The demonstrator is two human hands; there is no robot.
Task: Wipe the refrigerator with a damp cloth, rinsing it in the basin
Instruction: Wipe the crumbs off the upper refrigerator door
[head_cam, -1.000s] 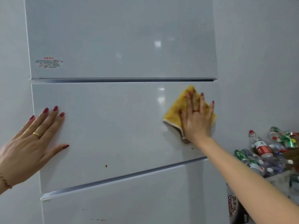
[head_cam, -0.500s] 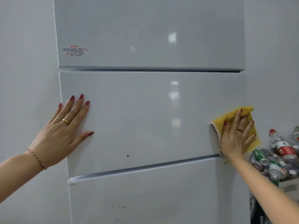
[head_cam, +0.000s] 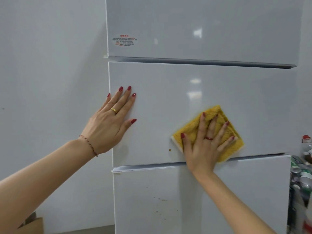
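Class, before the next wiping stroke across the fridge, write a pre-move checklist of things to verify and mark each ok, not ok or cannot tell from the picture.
1. yellow cloth flat on the middle door under the right hand: ok.
2. left hand braced flat near that door's left edge: ok.
3. brown speck just left of the cloth removed: not ok.
4. lower door free of specks: not ok.
5. Cloth damp enough: cannot tell.
6. Basin within reach: cannot tell, not in view.
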